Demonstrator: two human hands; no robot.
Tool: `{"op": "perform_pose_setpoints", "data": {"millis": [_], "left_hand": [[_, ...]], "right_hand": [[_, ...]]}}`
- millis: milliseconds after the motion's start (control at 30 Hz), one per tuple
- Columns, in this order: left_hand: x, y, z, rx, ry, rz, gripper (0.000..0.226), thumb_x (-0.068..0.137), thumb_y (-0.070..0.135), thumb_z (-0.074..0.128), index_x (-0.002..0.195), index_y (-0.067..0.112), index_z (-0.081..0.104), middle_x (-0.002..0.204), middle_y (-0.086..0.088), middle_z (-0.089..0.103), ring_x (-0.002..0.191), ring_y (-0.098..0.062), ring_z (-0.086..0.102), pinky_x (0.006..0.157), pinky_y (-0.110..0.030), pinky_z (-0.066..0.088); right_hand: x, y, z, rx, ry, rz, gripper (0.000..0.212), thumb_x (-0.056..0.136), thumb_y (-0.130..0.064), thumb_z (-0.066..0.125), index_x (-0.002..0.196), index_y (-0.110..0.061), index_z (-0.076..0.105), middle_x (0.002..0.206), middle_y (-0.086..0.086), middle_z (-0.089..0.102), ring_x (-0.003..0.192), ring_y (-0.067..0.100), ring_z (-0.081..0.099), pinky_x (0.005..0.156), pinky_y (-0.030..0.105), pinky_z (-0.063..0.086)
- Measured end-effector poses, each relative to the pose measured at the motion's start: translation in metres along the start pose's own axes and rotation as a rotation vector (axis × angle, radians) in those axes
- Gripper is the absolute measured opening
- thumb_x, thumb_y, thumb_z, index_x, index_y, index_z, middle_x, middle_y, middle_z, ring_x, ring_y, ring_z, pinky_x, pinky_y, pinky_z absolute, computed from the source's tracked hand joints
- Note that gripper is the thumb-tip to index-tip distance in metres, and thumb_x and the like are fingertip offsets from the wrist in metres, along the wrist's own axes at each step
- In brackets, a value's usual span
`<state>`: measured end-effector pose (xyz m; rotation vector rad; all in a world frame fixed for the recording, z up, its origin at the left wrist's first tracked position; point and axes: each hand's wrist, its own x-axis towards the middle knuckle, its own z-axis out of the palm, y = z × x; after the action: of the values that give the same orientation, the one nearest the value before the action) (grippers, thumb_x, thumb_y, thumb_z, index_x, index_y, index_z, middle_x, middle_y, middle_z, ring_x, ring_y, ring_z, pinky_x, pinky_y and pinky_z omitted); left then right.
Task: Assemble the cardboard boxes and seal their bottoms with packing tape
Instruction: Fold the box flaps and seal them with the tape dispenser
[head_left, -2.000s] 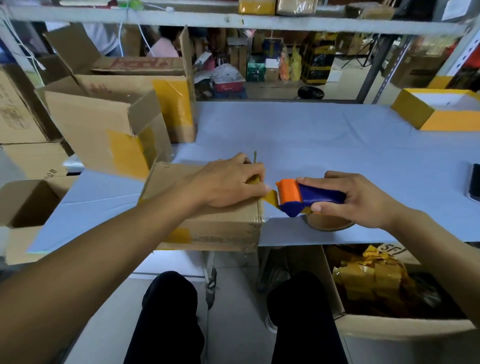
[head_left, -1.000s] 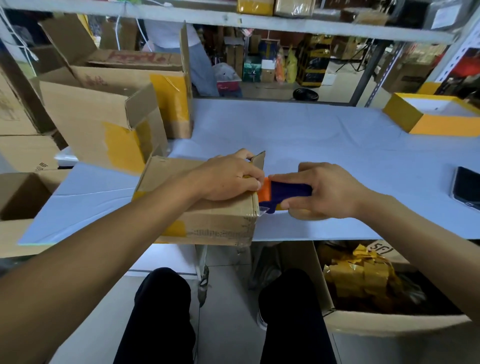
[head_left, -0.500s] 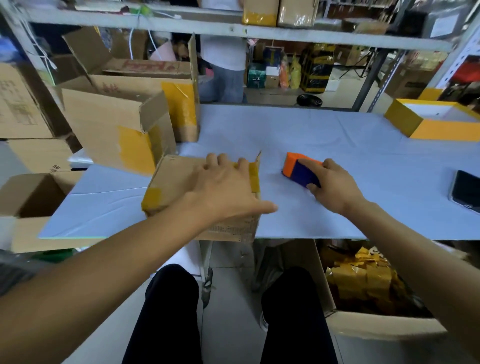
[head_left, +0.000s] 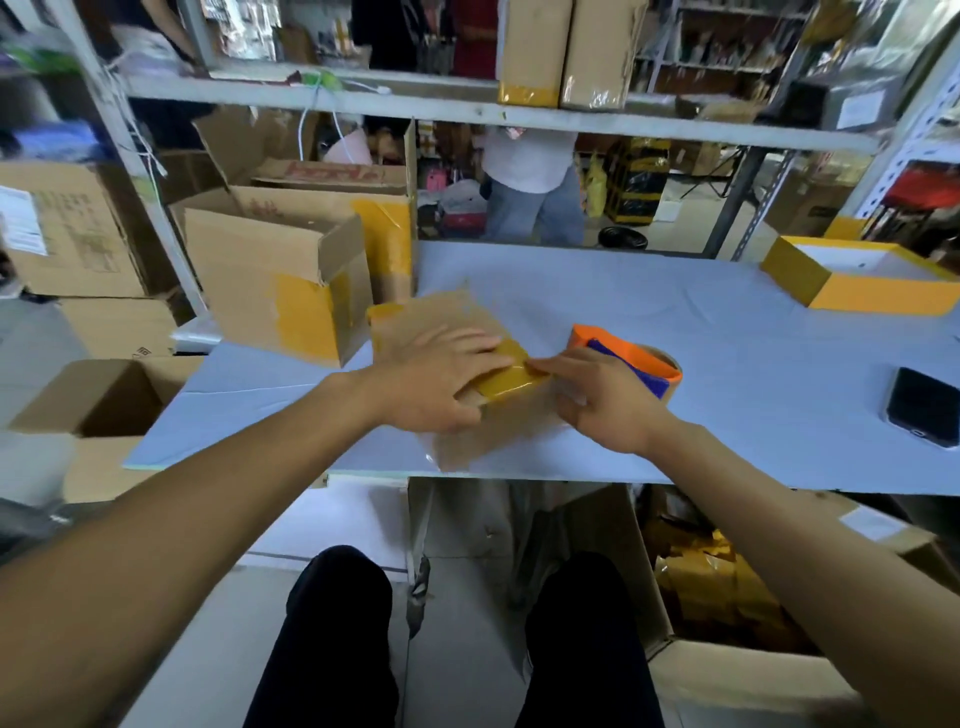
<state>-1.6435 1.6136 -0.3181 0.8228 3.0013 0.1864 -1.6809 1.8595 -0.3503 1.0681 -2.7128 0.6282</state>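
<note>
A small cardboard box (head_left: 431, 317) lies at the table's near edge, blurred by motion, with yellow tape (head_left: 506, 382) over its right end. My left hand (head_left: 441, 384) lies flat on top of the box, fingers stretched toward the tape. My right hand (head_left: 602, 400) is at the box's right end, fingers spread and touching the taped edge. The orange and blue tape dispenser (head_left: 631, 361) stands on the table just behind my right hand, free of both hands.
Taped open boxes (head_left: 280, 275) are stacked at the table's left back. A yellow-sided tray (head_left: 857, 283) sits at the far right, a black phone (head_left: 922, 413) at the right edge. A box of yellow packets (head_left: 727, 597) stands below. A person (head_left: 530, 187) stands beyond the table.
My right hand set the tape dispenser down on the table and moved to the box's taped end. The box has turned and slid a little to the right under my left hand.
</note>
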Motion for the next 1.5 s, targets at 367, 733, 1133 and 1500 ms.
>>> {"op": "perform_pose_setpoints", "data": {"millis": [367,733,1133,1500], "left_hand": [[-0.015,-0.041,0.052,-0.196,0.544,-0.039,0.054,0.094,0.057,0.042,0.132,0.026,0.065,0.140,0.008,0.059,0.137,-0.014,0.046,0.119,-0.049,0.021],[-0.008,-0.041,0.073,-0.316,0.846,0.020,0.030,0.088,0.039,0.063,0.100,0.018,0.080,0.108,0.007,0.075,0.112,-0.005,0.062,0.118,-0.046,0.023],[-0.017,-0.044,0.044,-0.173,0.689,-0.047,0.028,0.084,0.047,0.062,0.093,0.024,0.075,0.101,0.009,0.073,0.098,-0.010,0.066,0.109,-0.047,0.039],[0.006,-0.021,0.055,-0.068,0.756,0.040,0.025,0.087,0.036,0.061,0.085,0.023,0.081,0.084,0.013,0.070,0.077,-0.016,0.057,0.058,-0.026,0.043]], "right_hand": [[0.045,-0.051,0.033,-0.051,0.173,-0.177,0.041,0.091,-0.057,0.051,0.114,-0.027,0.066,0.111,-0.003,0.068,0.100,0.020,0.060,0.079,0.038,0.053],[0.044,-0.042,0.054,0.072,0.334,-0.183,0.027,0.085,-0.042,0.063,0.089,-0.019,0.075,0.095,-0.007,0.070,0.087,0.015,0.060,0.073,0.032,0.052],[0.018,-0.014,0.032,0.207,0.213,0.033,0.034,0.080,-0.039,0.071,0.111,-0.027,0.074,0.123,-0.011,0.060,0.112,0.011,0.053,0.094,0.030,0.048],[0.031,-0.038,0.044,0.169,0.359,-0.088,0.015,0.082,-0.019,0.075,0.095,-0.013,0.078,0.091,-0.002,0.068,0.081,0.010,0.061,0.071,0.025,0.051]]}}
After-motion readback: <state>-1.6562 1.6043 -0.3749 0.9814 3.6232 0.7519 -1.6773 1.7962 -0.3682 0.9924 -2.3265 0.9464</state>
